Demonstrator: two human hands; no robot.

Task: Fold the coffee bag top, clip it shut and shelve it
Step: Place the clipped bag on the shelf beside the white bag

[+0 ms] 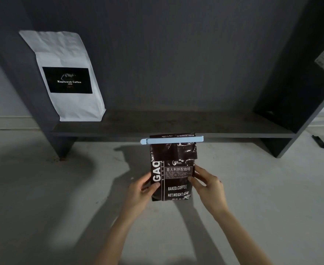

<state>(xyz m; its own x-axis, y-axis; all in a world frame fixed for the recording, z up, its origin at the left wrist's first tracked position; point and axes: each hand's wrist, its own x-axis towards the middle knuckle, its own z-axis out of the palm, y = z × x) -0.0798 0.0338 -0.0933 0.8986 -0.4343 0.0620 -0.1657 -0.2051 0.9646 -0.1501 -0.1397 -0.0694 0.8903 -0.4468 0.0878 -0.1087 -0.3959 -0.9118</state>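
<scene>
A dark brown coffee bag with white lettering stands upright in front of the shelf, its top folded over. A pale blue clip runs across the fold and sticks out on both sides. My left hand grips the bag's left edge, thumb on the front. My right hand grips the right edge the same way. The bag's top reaches the front edge of the dark grey shelf board.
A white coffee bag with a black label leans at the left end of the shelf. Dark side panels and a back wall enclose the shelf. A pale floor lies below, and a black object lies at the far right.
</scene>
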